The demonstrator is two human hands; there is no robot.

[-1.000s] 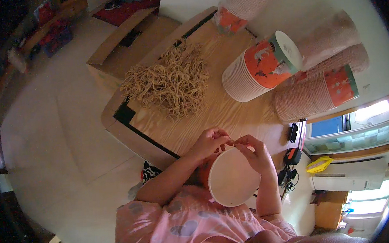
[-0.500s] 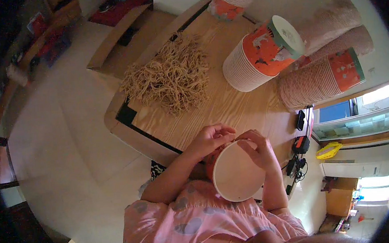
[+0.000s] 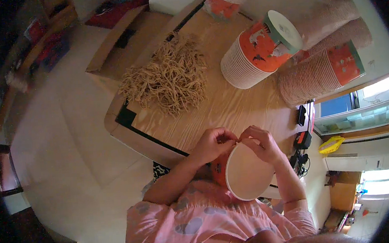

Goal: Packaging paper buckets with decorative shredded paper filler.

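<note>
A large paper bucket [image 3: 249, 172] with an orange printed side rests tilted against my body, its round cream end and white rim turned up. My left hand [image 3: 216, 143] is at the rim's far edge, thumb and fingers pinched together. Close beside it, my right hand [image 3: 263, 143] pinches at the same spot, its fingers over the rim. A tiny brownish bit shows between the fingertips, too small to name. On the wooden table ahead lies a loose heap of tan twine strands [image 3: 169, 78].
Nested orange-and-white paper buckets [image 3: 244, 58] stand on the table [image 3: 220, 108], with more wrapped stacks [image 3: 321, 78] at the right. An open cardboard box [image 3: 114, 46] adjoins the table's far left. Black adapters and cables [image 3: 302, 144] lie along the right edge.
The bucket has shifted slightly right. My hands have drawn together at its rim; the left fingers now pinch and the right hand has moved a little up.
</note>
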